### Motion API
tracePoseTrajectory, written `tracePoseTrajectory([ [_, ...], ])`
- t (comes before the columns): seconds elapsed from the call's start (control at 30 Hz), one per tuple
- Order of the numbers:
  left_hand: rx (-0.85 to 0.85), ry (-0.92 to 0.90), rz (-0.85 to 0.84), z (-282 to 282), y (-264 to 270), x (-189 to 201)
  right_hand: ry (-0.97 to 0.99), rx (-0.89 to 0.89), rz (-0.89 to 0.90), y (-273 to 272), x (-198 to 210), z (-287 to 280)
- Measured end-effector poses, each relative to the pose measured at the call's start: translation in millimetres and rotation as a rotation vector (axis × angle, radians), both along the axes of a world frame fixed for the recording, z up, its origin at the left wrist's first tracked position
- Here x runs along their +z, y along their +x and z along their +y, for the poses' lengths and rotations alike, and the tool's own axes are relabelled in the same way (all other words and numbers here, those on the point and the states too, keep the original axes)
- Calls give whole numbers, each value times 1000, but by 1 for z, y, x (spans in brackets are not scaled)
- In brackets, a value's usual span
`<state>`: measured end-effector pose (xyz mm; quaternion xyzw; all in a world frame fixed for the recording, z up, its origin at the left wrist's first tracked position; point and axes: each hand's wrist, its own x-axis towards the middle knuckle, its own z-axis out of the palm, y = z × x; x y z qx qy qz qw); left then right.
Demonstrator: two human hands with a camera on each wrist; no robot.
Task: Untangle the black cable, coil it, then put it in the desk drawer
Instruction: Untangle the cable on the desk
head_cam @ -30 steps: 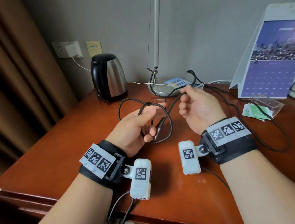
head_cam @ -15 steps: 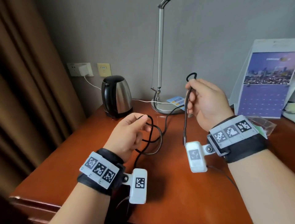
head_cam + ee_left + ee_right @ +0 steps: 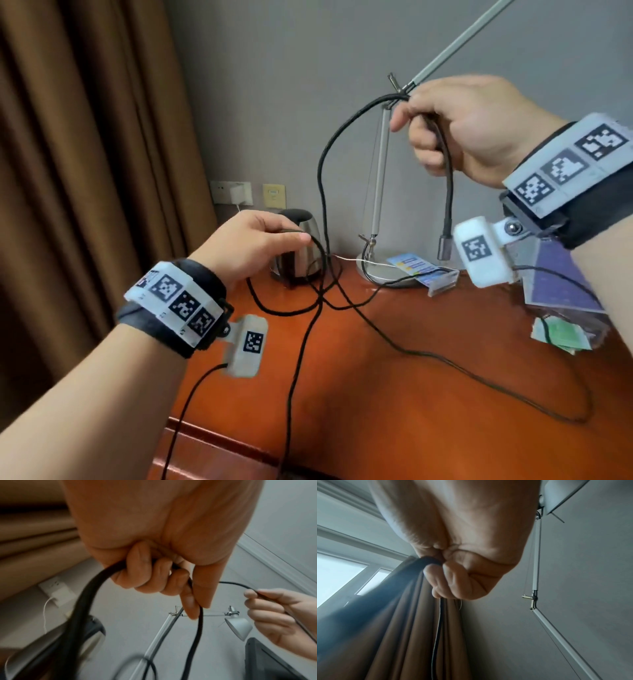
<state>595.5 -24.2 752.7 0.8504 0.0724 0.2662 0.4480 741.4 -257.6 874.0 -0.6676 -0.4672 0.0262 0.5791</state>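
The black cable (image 3: 321, 192) hangs in a long arc between both hands, and its loose loops trail over the brown desk (image 3: 394, 394). My right hand (image 3: 455, 126) is raised high at the upper right and grips the cable near its end. The metal plug (image 3: 444, 246) dangles below that fist. My left hand (image 3: 253, 245), lower and to the left, pinches the cable between thumb and curled fingers. The left wrist view shows the cable (image 3: 197, 628) running through my left hand's fingers (image 3: 154, 574). In the right wrist view the curled fingers (image 3: 450, 582) close round the cable (image 3: 428, 561). No drawer is in view.
A steel kettle (image 3: 301, 253) stands at the back behind my left hand. A desk lamp (image 3: 376, 205) rises at the back centre, with a card holder (image 3: 428, 274) at its base. A calendar (image 3: 561, 284) and green papers (image 3: 558, 335) sit at the right. A brown curtain (image 3: 85, 171) hangs at the left.
My right hand has risen much higher with the cable end, drawing the cable out into a long arc. My left hand has lifted off the desk, still holding the cable.
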Motion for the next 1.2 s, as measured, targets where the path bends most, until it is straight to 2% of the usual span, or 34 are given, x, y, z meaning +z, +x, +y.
tracePoseTrajectory([
  [0.17,62,352,57,3,-19,40,14,-142,-63,2,18,3],
  [0.27,66,572,51,1,-29,61,-88,-319,-81,23,22,3],
  [0.3,54,647,43,0,-32,68,-198,-423,-133,33,20,1],
  [0.37,14,754,4,0,-36,78,-599,-672,-398,44,12,-4],
  [0.4,-1,781,-21,-2,-38,82,-822,-745,-544,44,5,-5],
  [0.43,-6,803,-41,-5,-39,86,-1011,-746,-671,40,-4,-3],
  [0.47,-14,824,-60,-8,-40,88,-1122,-692,-753,32,-11,2],
  [0.5,-29,846,-72,-11,-40,90,-1136,-608,-786,22,-17,8],
  [0.63,-104,905,-80,-22,-39,90,-886,-161,-657,-24,-33,32],
  [0.7,-119,907,-106,-28,-40,91,-863,-33,-625,-39,-44,47],
  [0.83,-130,811,-170,-33,-49,97,-955,159,-665,-50,-77,75],
  [0.97,-207,648,-233,-28,-55,100,-883,403,-366,-60,-99,86],
  [1.03,-227,530,-274,-25,-55,98,-833,484,-292,-67,-100,87],
  [1.1,-244,409,-306,-26,-56,95,-824,548,-306,-72,-97,88],
  [1.17,-250,247,-308,-26,-57,93,-732,478,-300,-69,-96,90],
  [1.2,-235,169,-311,-22,-56,92,-646,408,-237,-66,-96,93],
])
